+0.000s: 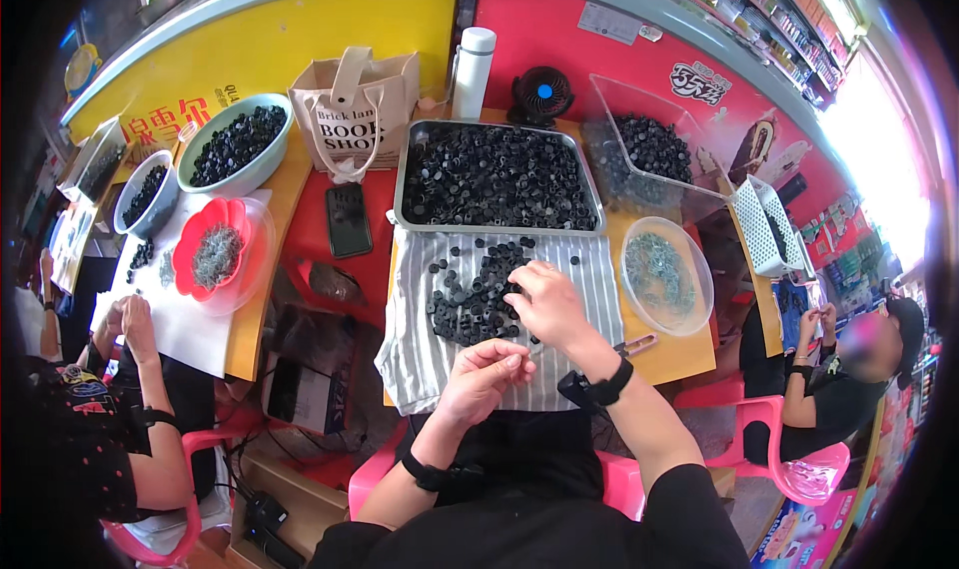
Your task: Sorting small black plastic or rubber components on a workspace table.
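A loose pile of small black round parts (470, 299) lies on a grey-and-white striped cloth (408, 349) before me. My right hand (547, 302) is at the pile's right edge, with its fingers bent in around a small black part. Just nearer to me, my left hand (484, 374) is closed in a pinch over the cloth's front. Whatever sits between its fingertips is too small to name. Behind the pile stands a metal tray (499, 227) full of the same black parts. A round see-through tub (699, 314) with small pale pieces is to the right.
A tote bag (312, 89), a white bottle (475, 69) and a small black fan (542, 94) stand behind. A phone (348, 219) lies left. A see-through bin (619, 119) of black parts stands at right. People work at both sides, near a red flower-shaped dish (183, 259) and a green basin (275, 159).
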### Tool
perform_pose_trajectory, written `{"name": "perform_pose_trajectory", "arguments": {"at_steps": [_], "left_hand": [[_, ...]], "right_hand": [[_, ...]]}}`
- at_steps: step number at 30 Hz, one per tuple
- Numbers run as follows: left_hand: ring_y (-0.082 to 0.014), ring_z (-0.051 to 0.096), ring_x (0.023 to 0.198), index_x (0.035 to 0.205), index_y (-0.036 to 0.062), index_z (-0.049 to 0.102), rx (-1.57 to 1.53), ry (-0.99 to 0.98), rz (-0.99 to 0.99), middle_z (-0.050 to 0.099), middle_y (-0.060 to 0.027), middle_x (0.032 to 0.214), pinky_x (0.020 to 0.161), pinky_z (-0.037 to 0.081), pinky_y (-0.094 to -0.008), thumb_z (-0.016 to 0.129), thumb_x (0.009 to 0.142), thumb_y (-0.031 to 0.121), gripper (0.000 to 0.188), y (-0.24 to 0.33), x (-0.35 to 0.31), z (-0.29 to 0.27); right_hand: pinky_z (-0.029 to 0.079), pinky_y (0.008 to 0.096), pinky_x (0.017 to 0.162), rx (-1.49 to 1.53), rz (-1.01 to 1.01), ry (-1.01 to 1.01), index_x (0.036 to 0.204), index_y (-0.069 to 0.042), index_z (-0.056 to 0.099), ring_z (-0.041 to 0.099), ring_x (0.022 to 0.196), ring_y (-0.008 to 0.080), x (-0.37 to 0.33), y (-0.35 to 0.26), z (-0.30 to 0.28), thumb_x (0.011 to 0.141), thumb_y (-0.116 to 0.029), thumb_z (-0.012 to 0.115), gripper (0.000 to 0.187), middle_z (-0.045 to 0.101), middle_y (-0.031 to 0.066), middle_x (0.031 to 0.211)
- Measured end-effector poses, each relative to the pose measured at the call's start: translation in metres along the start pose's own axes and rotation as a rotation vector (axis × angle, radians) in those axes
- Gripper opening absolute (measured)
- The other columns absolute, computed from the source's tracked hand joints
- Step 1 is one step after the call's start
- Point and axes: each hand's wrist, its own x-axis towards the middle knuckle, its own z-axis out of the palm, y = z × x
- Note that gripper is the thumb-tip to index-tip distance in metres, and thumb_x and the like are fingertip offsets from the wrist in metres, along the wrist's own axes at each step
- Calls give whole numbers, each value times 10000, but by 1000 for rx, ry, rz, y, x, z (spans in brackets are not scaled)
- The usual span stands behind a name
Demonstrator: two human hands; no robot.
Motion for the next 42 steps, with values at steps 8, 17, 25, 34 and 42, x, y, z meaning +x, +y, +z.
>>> {"name": "perform_pose_trajectory", "arguments": {"at_steps": [8,17,25,34,42], "left_hand": [[-194,658,863,1114,-4,608,-29,38,1,674,-122,939,763,525,-311,568,945,67,188,0,1,1],[-135,621,841,1113,-9,617,-22,3,-30,664,-89,986,754,502,-275,608,901,-4,212,2,1,1],[-227,637,946,1087,-10,642,-101,-3,0,661,-186,1068,841,511,-320,582,888,-29,208,1,1,-1],[-219,644,939,1078,-15,648,-93,31,19,654,-179,1090,880,517,-337,611,865,-43,218,2,1,-3],[-215,624,990,1045,4,655,-105,40,75,643,-162,1098,889,515,-339,620,865,-35,187,4,1,-1]], "right_hand": [[505,378,670,292,124,39,960,-23,639,622,783,319,-33,-28,-25,745,17,664,220,622,150,869],[526,364,691,119,-210,192,1061,0,641,626,817,273,-81,-58,-23,738,89,663,337,634,99,917],[501,363,656,106,224,217,936,-5,625,616,793,305,-61,26,-36,761,66,620,189,627,155,871],[494,411,729,-376,-49,-126,970,-16,625,598,864,324,-43,33,-27,698,21,580,278,610,152,869],[491,386,681,-230,51,-15,981,-11,619,596,797,311,-52,36,-32,699,29,569,289,584,144,867]]}}
